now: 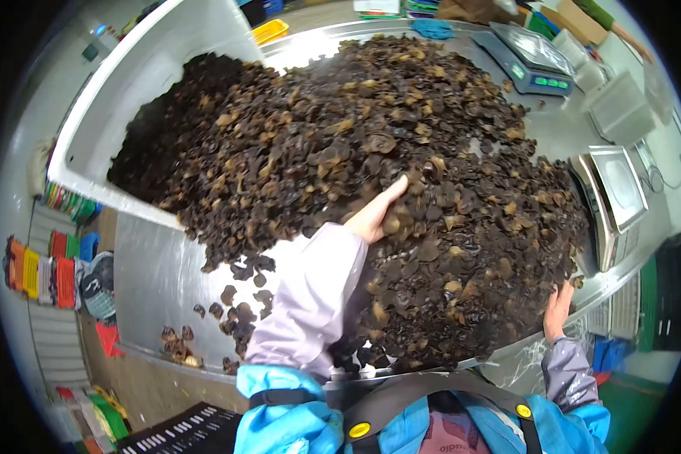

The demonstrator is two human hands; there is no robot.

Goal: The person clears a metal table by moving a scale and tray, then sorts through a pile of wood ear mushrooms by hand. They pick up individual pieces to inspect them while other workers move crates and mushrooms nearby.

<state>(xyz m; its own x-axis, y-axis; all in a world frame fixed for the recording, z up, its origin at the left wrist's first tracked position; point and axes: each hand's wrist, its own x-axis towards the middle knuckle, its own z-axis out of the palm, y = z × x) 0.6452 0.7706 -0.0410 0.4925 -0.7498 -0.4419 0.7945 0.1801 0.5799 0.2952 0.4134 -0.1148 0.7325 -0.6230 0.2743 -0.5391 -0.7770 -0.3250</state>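
A large heap of dark brown, wet, ruffled pieces, like fungus or shells, (446, 250) covers much of a metal table (151, 280). My left hand (378, 212) reaches into the middle of the heap; its thumb points up and away, and its other fingers are hidden among the pieces. At the heap's right edge, near the table's front rim, is my right hand (558, 309), touching the pieces with its fingers partly covered. Whether either hand grips anything does not show.
A white tub (91, 163) lies tipped at the left, pieces spilling out. Digital scales (541, 79) stand at the back right, another scale (609, 204) at the right edge. A blue cloth (432, 29) lies at the back. Stacked crates (41, 276) stand left of the table.
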